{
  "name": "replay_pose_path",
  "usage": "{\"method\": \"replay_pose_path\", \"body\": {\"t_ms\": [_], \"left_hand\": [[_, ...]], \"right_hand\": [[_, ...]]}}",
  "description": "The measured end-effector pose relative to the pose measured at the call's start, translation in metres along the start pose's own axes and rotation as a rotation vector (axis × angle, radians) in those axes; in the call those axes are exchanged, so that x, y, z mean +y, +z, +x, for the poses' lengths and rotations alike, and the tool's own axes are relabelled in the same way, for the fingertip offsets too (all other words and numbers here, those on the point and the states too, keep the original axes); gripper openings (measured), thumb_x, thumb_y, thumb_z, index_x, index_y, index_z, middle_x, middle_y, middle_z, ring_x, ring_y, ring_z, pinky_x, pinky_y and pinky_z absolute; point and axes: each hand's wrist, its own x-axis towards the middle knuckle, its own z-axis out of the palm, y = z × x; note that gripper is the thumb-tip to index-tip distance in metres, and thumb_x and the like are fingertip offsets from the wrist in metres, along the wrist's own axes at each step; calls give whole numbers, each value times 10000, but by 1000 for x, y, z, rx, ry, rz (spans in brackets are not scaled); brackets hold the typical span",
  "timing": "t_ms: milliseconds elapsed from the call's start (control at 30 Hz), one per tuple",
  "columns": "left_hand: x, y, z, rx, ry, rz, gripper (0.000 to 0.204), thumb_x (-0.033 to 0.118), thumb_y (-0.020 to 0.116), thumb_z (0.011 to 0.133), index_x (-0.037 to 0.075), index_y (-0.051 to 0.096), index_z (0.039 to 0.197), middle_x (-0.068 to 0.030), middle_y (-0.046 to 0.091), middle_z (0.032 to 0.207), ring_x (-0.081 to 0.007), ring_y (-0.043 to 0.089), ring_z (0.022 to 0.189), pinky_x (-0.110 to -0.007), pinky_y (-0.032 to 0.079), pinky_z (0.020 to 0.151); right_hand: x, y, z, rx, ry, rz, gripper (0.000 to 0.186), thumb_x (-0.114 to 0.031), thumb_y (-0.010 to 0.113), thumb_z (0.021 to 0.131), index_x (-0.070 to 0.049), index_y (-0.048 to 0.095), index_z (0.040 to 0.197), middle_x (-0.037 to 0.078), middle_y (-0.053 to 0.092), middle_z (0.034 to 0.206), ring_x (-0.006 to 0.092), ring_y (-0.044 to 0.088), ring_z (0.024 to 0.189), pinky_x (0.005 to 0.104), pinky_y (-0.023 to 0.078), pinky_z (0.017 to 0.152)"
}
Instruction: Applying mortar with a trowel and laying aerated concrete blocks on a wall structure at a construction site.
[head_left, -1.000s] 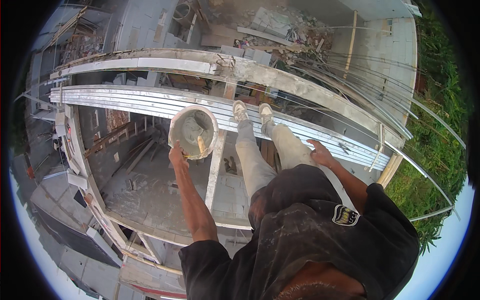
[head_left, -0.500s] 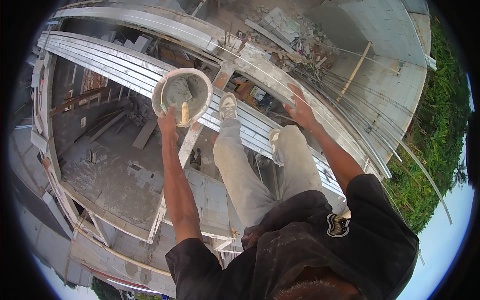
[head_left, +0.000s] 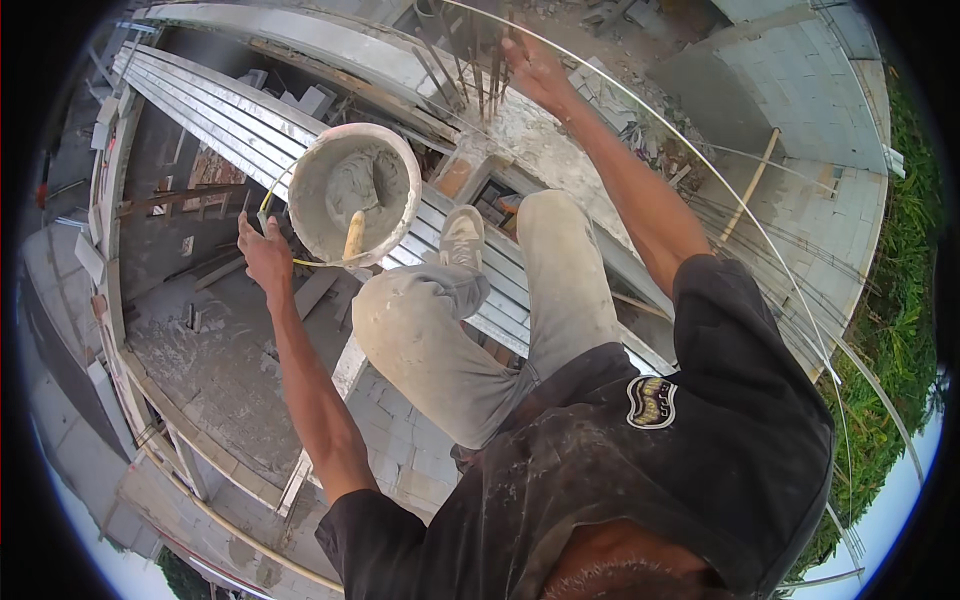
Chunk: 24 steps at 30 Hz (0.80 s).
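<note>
Our left hand [head_left: 266,256] held the bucket handle [head_left: 272,192], upper left. Right hand [head_left: 538,75]: we couldn't tell. Our badge [head_left: 651,402] had letters.

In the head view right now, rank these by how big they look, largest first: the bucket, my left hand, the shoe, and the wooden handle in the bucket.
1. Bucket
2. Left hand and shoe: too alike to rank
3. Wooden handle
</note>
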Motion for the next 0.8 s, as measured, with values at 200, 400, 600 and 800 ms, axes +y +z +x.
{"method": "replay_pose_path", "body": {"t_ms": [200,400,600,800], "left_hand": [[164,-34,-9,-208,751,-434,558,212,647,870,47,449,1365,-237,494,1341,-385,472,1245,-426,377,1033],[269,-17,2,-539,404,-865,817,455,640,863,-11,308,1447,-295,437,1389,-367,433,1309,-406,347,1064],[265,10,24,-359,641,-671,409,274,435,991,24,503,1308,-237,598,1203,-387,564,1143,-409,422,970],[255,42,66,-538,582,-651,438,289,399,1004,-13,438,1319,-190,667,1053,-249,657,919,-329,510,801]], "right_hand": [[1,-18,-3,-163,-23,-197,626,-466,455,981,-100,300,1465,205,395,1457,344,412,1329,415,357,1067],[8,-90,-56,-175,130,-22,641,-279,587,926,-109,299,1473,184,461,1389,234,634,976,391,504,862],[22,-135,-172,194,436,56,499,-197,590,926,-84,434,1387,127,554,1288,171,617,969,316,515,775],[2,-106,-303,519,440,142,333,-86,563,932,-74,530,1263,55,581,1126,124,586,808,273,491,742]]}}
